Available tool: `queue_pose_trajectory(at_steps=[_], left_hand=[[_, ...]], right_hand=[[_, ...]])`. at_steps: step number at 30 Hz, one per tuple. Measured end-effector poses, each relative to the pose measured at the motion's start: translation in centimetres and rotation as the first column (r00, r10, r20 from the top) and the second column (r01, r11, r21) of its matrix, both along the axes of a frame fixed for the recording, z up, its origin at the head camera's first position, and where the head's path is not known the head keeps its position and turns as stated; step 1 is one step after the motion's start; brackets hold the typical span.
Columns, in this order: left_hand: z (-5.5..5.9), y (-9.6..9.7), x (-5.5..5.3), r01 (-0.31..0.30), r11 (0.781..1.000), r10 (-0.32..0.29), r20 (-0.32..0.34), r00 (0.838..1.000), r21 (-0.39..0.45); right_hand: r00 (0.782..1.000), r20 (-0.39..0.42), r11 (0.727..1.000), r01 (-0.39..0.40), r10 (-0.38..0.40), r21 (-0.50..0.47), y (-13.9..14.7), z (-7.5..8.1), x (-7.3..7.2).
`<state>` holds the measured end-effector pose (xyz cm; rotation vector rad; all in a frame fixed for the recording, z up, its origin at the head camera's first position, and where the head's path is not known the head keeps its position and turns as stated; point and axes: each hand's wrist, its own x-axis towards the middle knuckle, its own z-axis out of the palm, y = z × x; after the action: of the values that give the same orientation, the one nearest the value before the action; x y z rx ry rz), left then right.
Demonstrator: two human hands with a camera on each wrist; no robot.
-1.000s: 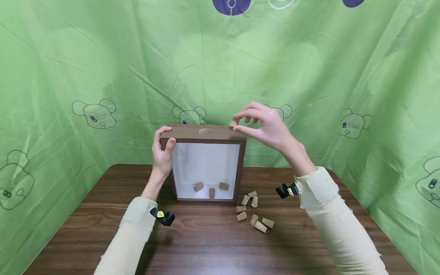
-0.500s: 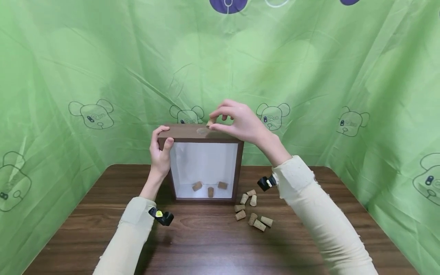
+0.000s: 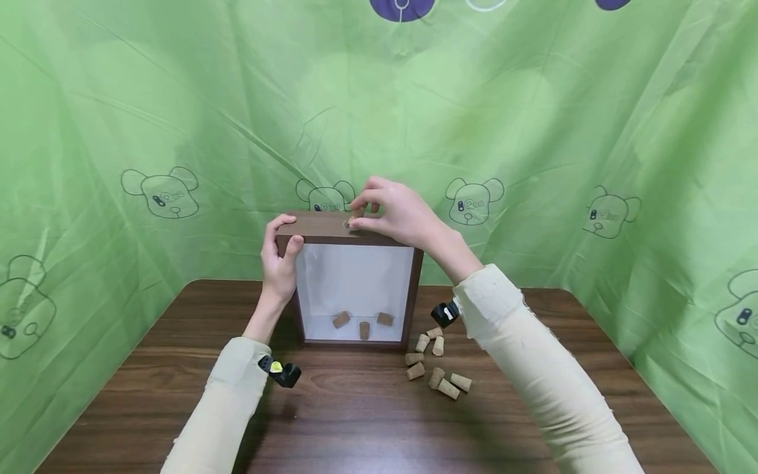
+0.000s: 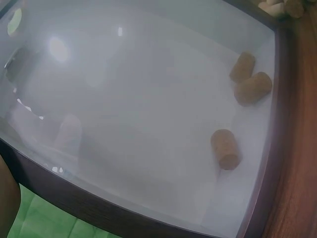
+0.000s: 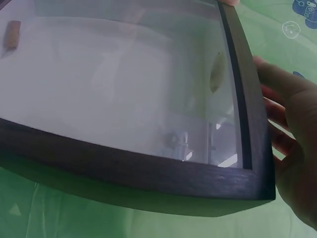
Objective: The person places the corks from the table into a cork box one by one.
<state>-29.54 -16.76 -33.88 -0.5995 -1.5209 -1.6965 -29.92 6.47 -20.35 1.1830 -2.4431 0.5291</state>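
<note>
A brown shadow-box frame [image 3: 320, 227] with a clear front stands upright on the table. Three corks lie on its inside floor, among them a cork [image 4: 226, 149] in the left wrist view. My left hand [image 3: 280, 263] grips the frame's upper left corner, thumb on the front edge and fingers over the top. Above the round hole in the top, my right hand [image 3: 399, 210] pinches a cork [image 3: 353, 219] between thumb and fingers, its lower end right at the hole. In the right wrist view the right hand [image 5: 292, 129] is beside the frame's top edge, the cork hidden there.
Several loose corks [image 3: 448, 389] lie on the wooden table [image 3: 355, 421] to the right of and in front of the frame. A green curtain [image 3: 237, 99] with bear drawings hangs behind and along both sides.
My right hand has carried its cork leftward along the frame's top, from the right end to the hole. The left hand keeps its grip on the corner.
</note>
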Motion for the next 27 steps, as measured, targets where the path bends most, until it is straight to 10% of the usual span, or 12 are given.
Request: queue_pose_trajectory(at_steps=[16,27], left_hand=[[0.7,0.5,1.1,-0.007,1.0,0.007,-0.009,1.0,0.005],[-1.4,-0.7,-1.6,-0.027,1.0,0.027,-0.021,0.999,0.0]], right_hand=[[0.999,0.035,0.999,0.032,-0.032,0.01,0.0,-0.7,0.0],[0.999,0.039,0.999,0.039,-0.038,-0.018,1.0,-0.4,1.2]])
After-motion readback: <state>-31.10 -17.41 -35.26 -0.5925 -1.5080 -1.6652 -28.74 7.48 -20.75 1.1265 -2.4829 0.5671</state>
